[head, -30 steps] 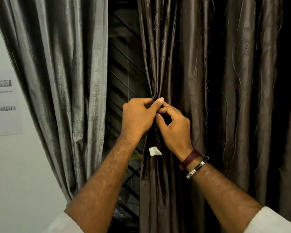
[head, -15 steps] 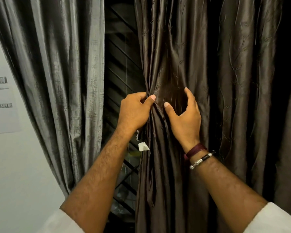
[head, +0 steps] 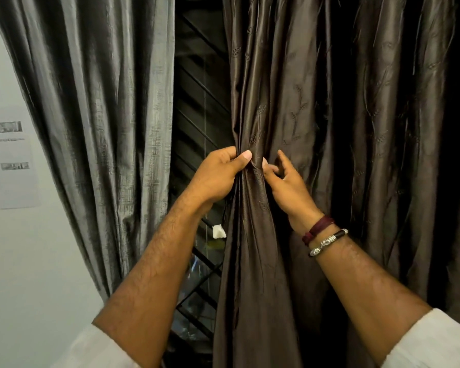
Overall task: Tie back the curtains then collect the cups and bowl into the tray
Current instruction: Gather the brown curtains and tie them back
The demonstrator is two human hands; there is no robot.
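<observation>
Right hand (head: 287, 184) was spread open half a second ago, now it's pinching the dark curtain (head: 290, 102) beside the left hand (head: 218, 176), which keeps gripping the edge.

Both bare forearms reach up from five and seven o'clock, converging near centre. The left hand (head: 218, 176) is clenched, thumb pressed across its curled fingers. At its three o'clock, the right hand (head: 290, 187) pinches loosely, index finger raised, wrist banded.
</observation>
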